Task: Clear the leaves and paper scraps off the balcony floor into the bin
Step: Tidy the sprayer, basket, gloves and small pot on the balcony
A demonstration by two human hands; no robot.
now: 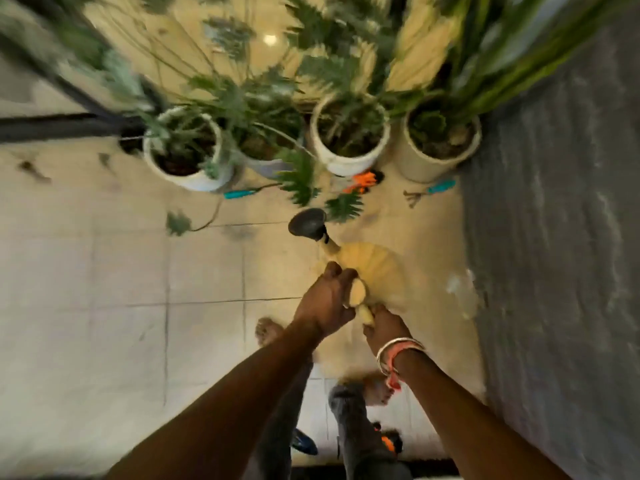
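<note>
Both grips, left hand (323, 301) and right hand (385, 328), clench the fibrous straw broom (372, 271).

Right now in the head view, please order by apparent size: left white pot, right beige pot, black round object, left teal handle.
1. Left white pot and right beige pot: about alike, unranked.
2. Black round object.
3. Left teal handle, thin and blurred.

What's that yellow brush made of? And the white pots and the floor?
The broom looks like dried grass or straw: pale yellow strands fanning out, though blur hides the detail. The white pots seem to be glazed ceramic or maybe plastic, smooth with a slight shine. The floor looks like beige ceramic or stone tiles, given its straight joint lines.
</note>
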